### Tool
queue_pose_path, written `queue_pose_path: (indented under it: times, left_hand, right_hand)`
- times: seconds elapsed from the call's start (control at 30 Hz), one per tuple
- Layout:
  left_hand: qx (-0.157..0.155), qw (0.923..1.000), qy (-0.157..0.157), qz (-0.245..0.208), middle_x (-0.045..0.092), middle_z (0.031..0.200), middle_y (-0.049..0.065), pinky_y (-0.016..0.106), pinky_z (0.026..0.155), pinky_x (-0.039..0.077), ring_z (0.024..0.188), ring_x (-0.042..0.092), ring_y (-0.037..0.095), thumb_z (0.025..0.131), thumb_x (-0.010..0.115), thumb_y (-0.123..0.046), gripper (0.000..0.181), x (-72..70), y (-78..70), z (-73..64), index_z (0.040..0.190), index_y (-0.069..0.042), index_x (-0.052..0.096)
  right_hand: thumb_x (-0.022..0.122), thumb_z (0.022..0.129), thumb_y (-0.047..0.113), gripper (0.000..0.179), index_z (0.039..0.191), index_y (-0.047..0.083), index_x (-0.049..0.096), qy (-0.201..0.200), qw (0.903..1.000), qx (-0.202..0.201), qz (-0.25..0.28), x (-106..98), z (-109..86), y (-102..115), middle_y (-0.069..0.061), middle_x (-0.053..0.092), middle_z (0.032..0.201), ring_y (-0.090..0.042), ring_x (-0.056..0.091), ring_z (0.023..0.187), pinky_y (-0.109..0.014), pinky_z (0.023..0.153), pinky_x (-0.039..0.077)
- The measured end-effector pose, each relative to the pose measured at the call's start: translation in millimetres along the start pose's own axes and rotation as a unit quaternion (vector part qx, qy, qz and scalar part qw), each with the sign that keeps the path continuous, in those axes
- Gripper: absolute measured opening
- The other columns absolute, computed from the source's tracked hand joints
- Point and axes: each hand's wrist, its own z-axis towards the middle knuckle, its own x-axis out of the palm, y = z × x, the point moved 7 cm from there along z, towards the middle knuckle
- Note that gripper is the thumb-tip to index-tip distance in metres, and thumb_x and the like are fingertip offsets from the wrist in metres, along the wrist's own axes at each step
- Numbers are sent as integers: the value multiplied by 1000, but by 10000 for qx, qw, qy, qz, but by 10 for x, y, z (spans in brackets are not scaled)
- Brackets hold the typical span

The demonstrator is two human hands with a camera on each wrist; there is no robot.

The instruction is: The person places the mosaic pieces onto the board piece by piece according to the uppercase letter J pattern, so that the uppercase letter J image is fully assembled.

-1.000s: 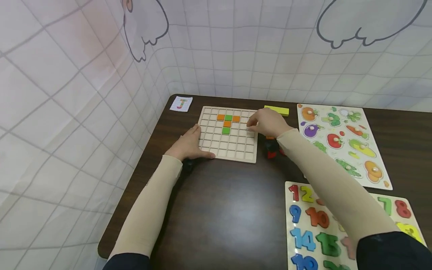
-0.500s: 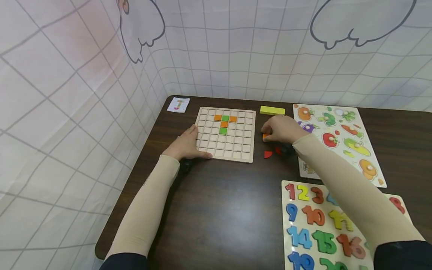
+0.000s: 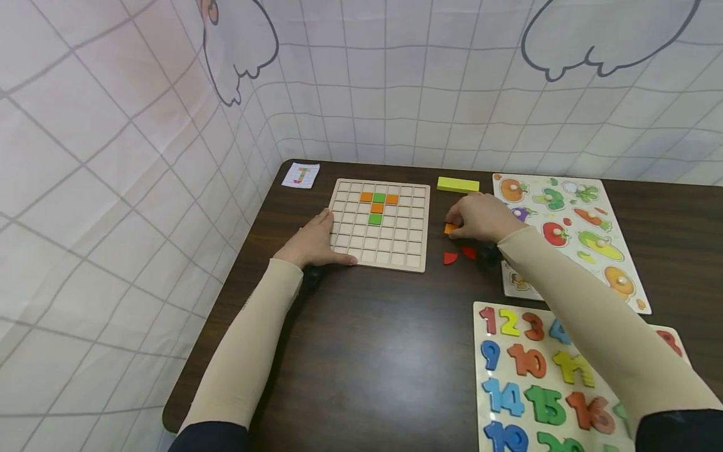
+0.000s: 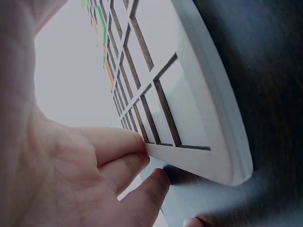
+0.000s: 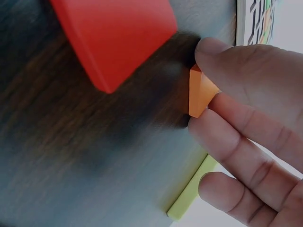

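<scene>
My left hand (image 3: 314,243) rests against the left side and near-left corner of a pale wooden grid board (image 3: 400,258), its fingertips touching the edge. The board holds a few orange and green square tiles (image 3: 377,208) in a T-like group. To the board's right, my right hand (image 3: 479,216) pinches a small orange block (image 5: 198,92) between thumb and fingers, down at the tabletop. Two red blocks lie just nearer, a quarter-round piece (image 3: 450,258) and another (image 3: 469,252) partly by the wrist. In the right wrist view a red block (image 5: 120,38) looms large.
A yellow bar (image 3: 458,184) lies beyond my right hand. A pattern card (image 3: 300,176) sits at the far left corner. On the right are a vegetable puzzle board (image 3: 582,238) and a number puzzle board (image 3: 522,402). Bare dark table (image 3: 367,351) lies between my forearms.
My right hand has moved from the board's right edge rightward to the orange block and now pinches it. My left hand stays at the board's corner.
</scene>
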Motion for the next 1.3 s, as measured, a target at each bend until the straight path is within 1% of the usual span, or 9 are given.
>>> queue_pose_path:
  times: [0.23, 0.43, 0.6, 0.8, 0.9, 0.97, 1.07, 1.13, 1.3]
  left_hand:
    - [-3, 10000, -7, -38, 10, 176, 18, 53, 129, 29, 163, 15, 36, 76, 82, -66, 130, -12, 11, -2, 166, 1, 14]
    - [-29, 10000, -21, -68, 11, 176, 18, 52, 129, 29, 163, 15, 35, 76, 82, -65, 130, -25, 15, -20, 165, 1, 15]
    - [-79, 9999, -28, -74, 11, 176, 18, 52, 129, 29, 163, 17, 35, 76, 83, -65, 130, -30, 23, -30, 166, 0, 15]
    - [-87, 9999, -40, -99, 11, 176, 17, 52, 129, 29, 163, 16, 34, 76, 83, -66, 131, -5, 32, -13, 166, -1, 14]
    - [-63, 9999, -48, -112, 11, 176, 17, 51, 129, 29, 164, 16, 34, 76, 83, -65, 130, 3, 28, -2, 166, -1, 14]
    - [-58, 9999, -51, -117, 11, 176, 17, 51, 129, 29, 163, 16, 34, 76, 83, -65, 130, -2, 24, -5, 166, -1, 15]
    - [-69, 9999, -44, -102, 12, 176, 18, 52, 129, 29, 163, 16, 35, 76, 83, -65, 130, -11, 22, -7, 166, 0, 15]
    - [-73, 9999, -31, -78, 12, 176, 18, 52, 129, 29, 163, 17, 35, 76, 82, -66, 130, -15, 24, -8, 166, 0, 15]
    - [-84, 9999, 1, -85, 11, 176, 17, 55, 128, 29, 163, 17, 35, 76, 81, -67, 130, -9, 35, -3, 166, 0, 14]
  right_hand:
    - [82, 86, 25, 25, 106, 10, 81, -69, 10000, -21, -1, -6, -10, -7, -6, 79, 98, -27, 67, 97, -50, 91, 56]
    - [79, 87, 24, 24, 105, 9, 81, -261, 9993, -179, 203, 21, 57, 52, -8, 80, 101, -25, 71, 95, -50, 91, 57]
    - [79, 87, 23, 22, 105, 11, 82, -400, 9985, -235, 307, 22, 143, 233, -6, 80, 101, -26, 69, 98, -49, 90, 57]
    - [82, 87, 29, 28, 108, 11, 82, -363, 9981, -356, 340, 66, 262, 500, -5, 80, 105, -26, 65, 101, -47, 89, 55]
    - [82, 87, 29, 29, 109, 11, 83, -328, 9980, -385, 385, 93, 316, 601, -5, 80, 107, -26, 65, 103, -46, 93, 55]
    - [81, 87, 28, 28, 109, 11, 83, -329, 9975, -432, 454, 100, 353, 671, -5, 80, 107, -27, 65, 105, -48, 99, 54]
    - [80, 89, 28, 28, 111, 11, 83, -329, 9965, -524, 557, 113, 417, 781, -5, 80, 110, -27, 66, 108, -48, 101, 54]
    - [79, 89, 28, 29, 112, 12, 82, -322, 9960, -590, 582, 123, 462, 859, -5, 80, 110, -27, 66, 108, -47, 99, 54]
    - [78, 92, 29, 28, 114, 14, 82, -313, 9957, -711, 502, 153, 574, 1039, -2, 81, 111, -26, 65, 105, -45, 89, 56]
